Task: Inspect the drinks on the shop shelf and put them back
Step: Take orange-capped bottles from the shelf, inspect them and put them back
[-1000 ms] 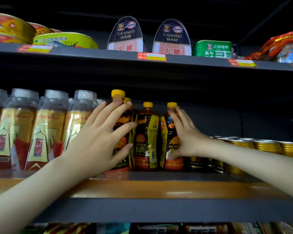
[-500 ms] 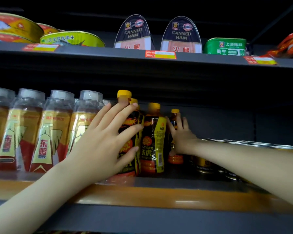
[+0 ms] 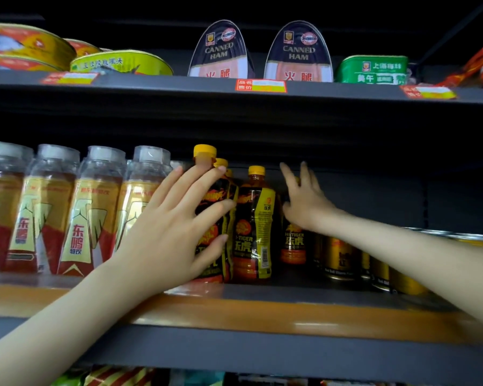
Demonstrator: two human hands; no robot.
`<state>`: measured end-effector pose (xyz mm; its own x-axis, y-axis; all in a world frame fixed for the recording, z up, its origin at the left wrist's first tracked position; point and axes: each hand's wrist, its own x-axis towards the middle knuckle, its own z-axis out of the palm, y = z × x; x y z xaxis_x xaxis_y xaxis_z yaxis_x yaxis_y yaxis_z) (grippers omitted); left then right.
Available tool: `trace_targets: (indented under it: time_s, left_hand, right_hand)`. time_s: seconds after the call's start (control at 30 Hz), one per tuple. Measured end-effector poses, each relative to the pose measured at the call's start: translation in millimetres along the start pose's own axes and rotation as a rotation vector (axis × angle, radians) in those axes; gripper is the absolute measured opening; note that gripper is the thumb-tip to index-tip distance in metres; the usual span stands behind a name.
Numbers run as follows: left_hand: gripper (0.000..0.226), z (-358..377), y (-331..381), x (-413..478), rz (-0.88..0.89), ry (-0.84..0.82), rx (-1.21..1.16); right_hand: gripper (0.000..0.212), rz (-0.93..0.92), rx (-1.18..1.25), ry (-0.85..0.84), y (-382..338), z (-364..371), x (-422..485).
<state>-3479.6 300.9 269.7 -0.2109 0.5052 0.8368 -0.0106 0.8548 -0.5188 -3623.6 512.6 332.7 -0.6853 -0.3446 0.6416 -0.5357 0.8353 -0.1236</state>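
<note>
Reaching deeper, the right hand (image 3: 304,201) is pushing the Hi-Tiger bottle (image 3: 293,243) back on the shelf (image 3: 262,310) with straightened fingers while the flat left hand (image 3: 173,229) is steadying the front bottle (image 3: 215,207), so reshelving is likely finishing.

Dark grey shelving, two tiers in view. Upper shelf edge (image 3: 156,83) carries red-and-yellow price tags (image 3: 260,85). Lower shelf front (image 3: 262,355) has an orange strip (image 3: 234,313) with glare. Back panel (image 3: 388,196) is dim, possibly seamed. Overall light is low.
</note>
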Motion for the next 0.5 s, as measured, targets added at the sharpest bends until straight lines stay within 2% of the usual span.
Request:
trace_targets:
  time_s: [0.1,0.17,0.27,0.33,0.5]
  left_hand:
    - [0.042,-2.9,0.7,-0.1,-0.011,0.018,-0.002]
    - [0.040,-8.0,4.6,-0.4,-0.037,0.079,0.053]
    - [0.041,-14.9,17.0,-6.9,-0.201,0.174,0.059]
    - [0.048,-16.4,25.3,-12.8,-0.280,0.134,-0.022]
    - [0.050,-14.1,26.3,-18.0,-0.286,0.068,-0.100]
  right_hand:
    - [0.064,-0.089,0.336,0.109,-20.3,-12.0,-21.6]
    - [0.070,-0.116,0.426,0.038,-32.8,-9.8,-32.7]
    - [0.092,-0.091,0.385,-0.096,-46.2,4.6,-38.4]
    - [0.100,-0.080,0.339,-0.093,-52.8,14.3,-37.1]
    - [0.094,-0.100,0.360,-0.003,-57.3,19.7,-36.0]
